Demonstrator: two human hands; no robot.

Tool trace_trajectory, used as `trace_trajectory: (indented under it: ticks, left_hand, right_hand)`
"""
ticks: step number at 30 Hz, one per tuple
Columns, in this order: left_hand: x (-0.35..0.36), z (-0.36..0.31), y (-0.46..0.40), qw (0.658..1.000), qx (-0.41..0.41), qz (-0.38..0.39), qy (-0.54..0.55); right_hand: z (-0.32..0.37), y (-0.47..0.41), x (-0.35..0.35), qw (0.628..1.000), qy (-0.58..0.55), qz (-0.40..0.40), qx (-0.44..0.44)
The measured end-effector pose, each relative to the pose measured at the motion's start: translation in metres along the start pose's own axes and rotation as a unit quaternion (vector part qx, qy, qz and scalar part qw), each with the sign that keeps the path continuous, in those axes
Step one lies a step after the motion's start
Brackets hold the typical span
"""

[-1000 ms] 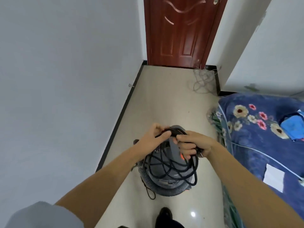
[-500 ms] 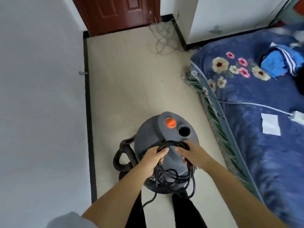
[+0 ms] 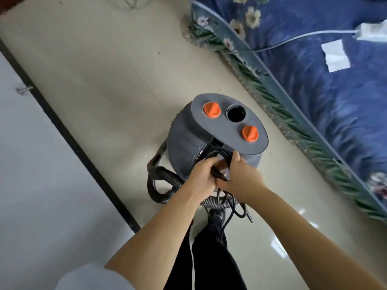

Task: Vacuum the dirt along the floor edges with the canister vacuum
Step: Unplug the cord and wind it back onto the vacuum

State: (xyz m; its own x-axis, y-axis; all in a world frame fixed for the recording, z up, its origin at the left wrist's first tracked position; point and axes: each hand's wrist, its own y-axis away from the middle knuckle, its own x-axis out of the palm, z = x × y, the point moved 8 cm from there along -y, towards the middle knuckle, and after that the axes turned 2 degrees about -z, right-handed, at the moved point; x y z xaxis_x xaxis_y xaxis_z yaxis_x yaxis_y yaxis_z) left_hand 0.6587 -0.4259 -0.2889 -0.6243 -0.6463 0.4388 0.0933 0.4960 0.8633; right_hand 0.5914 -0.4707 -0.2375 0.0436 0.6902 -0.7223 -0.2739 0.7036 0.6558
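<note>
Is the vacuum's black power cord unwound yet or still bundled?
Still bundled: black power cord lies coiled on the grey canister vacuum, gripped by both hands.

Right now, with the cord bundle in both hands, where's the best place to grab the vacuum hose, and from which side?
Probably the free black loop of the hose, on the floor left of the grey canister, towards the wall. Come from above on the left with the left hand once it lets go of the cord. The ribbed tube arches clear there; the rest lies under the arms.
</note>
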Motion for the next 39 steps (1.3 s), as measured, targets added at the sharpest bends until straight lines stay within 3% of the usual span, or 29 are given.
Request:
trace_trajectory:
  ticks: [2, 5, 7, 11, 13, 16, 20, 24, 27, 30, 34, 35, 36, 39]
  left_hand:
    - [0.009, 0.011, -0.003, 0.998, -0.017, 0.031, -0.047]
    - [0.013, 0.030, -0.005, 0.981, -0.027, 0.005, -0.193]
    - [0.012, 0.031, 0.000, 0.934, -0.030, -0.009, -0.356]
    - [0.000, -0.006, 0.011, 0.792, 0.032, -0.011, -0.609]
    - [-0.006, -0.040, 0.019, 0.775, 0.116, -0.035, -0.620]
    - [-0.028, -0.094, 0.015, 0.748, 0.222, -0.142, -0.609]
    - [-0.028, -0.099, -0.031, 0.749, 0.168, -0.081, -0.636]
    - [-0.017, -0.090, -0.054, 0.708, 0.140, -0.036, -0.692]
    - [-0.012, -0.089, -0.059, 0.682, 0.116, 0.009, -0.722]
    - [-0.010, -0.092, -0.061, 0.632, 0.129, 0.057, -0.762]
    - [-0.014, -0.088, -0.068, 0.470, 0.154, 0.046, -0.868]
    - [-0.014, -0.089, -0.066, 0.456, 0.171, 0.031, -0.873]
    - [-0.014, -0.093, -0.064, 0.460, 0.189, 0.014, -0.868]
    - [-0.026, -0.113, -0.057, 0.526, 0.218, -0.052, -0.820]
  right_hand:
    - [-0.015, 0.004, 0.009, 0.999, -0.018, -0.021, 0.031]
    - [-0.038, 0.009, 0.022, 0.997, -0.019, -0.045, 0.066]
    - [-0.047, 0.005, 0.028, 0.996, 0.008, -0.039, 0.078]
    - [-0.042, -0.015, 0.031, 0.992, 0.085, -0.029, 0.089]
    - [-0.034, -0.022, 0.030, 0.989, 0.116, -0.025, 0.087]
    - [-0.021, -0.030, 0.036, 0.986, 0.150, -0.026, 0.074]
    - [-0.012, -0.040, 0.048, 0.978, 0.191, -0.032, 0.076]
    - [-0.010, -0.047, 0.056, 0.976, 0.175, -0.007, 0.131]
    - [-0.003, -0.054, 0.055, 0.984, 0.092, -0.008, 0.155]
    - [0.005, -0.059, 0.053, 0.987, -0.003, -0.032, 0.155]
    - [0.010, -0.062, 0.049, 0.994, -0.062, -0.048, 0.078]
    - [0.009, -0.062, 0.048, 0.996, -0.055, -0.038, 0.060]
    - [0.007, -0.061, 0.045, 0.997, -0.050, -0.033, 0.048]
    - [-0.005, -0.051, 0.030, 0.991, -0.109, -0.061, 0.047]
